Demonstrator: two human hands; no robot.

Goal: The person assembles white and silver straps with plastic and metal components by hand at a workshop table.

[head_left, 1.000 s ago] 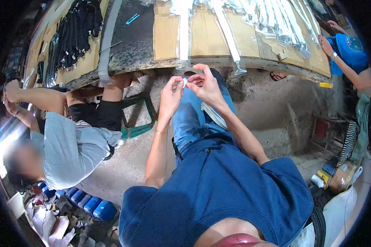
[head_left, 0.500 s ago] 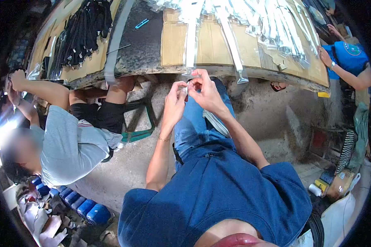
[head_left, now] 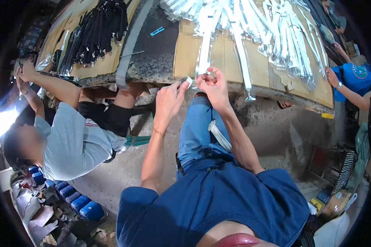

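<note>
My left hand (head_left: 169,103) is closed in front of the table edge, pinching a small white piece (head_left: 188,81) between thumb and fingertips. Just right of it, my right hand (head_left: 215,88) has its thumb and fingers curled together in a pinch; what they hold, if anything, is too small to make out. Beyond the fingers, a long white strip in a clear plastic sleeve (head_left: 205,51) reaches to the table edge. Another sleeved strip (head_left: 242,61) hangs slightly over the edge to the right. Across my thigh lies a bundle of white strips (head_left: 220,136).
Cardboard (head_left: 222,51) covers part of the table, under a heap of sleeved strips (head_left: 290,45). A blue cutter (head_left: 157,31) and black straps (head_left: 99,37) lie leftward. A person in grey (head_left: 76,140) sits left; another in blue (head_left: 352,80) is at right.
My hands have moved apart, the left one now showing the white piece at its fingertips. The view has shifted, so the table and people appear slightly displaced.
</note>
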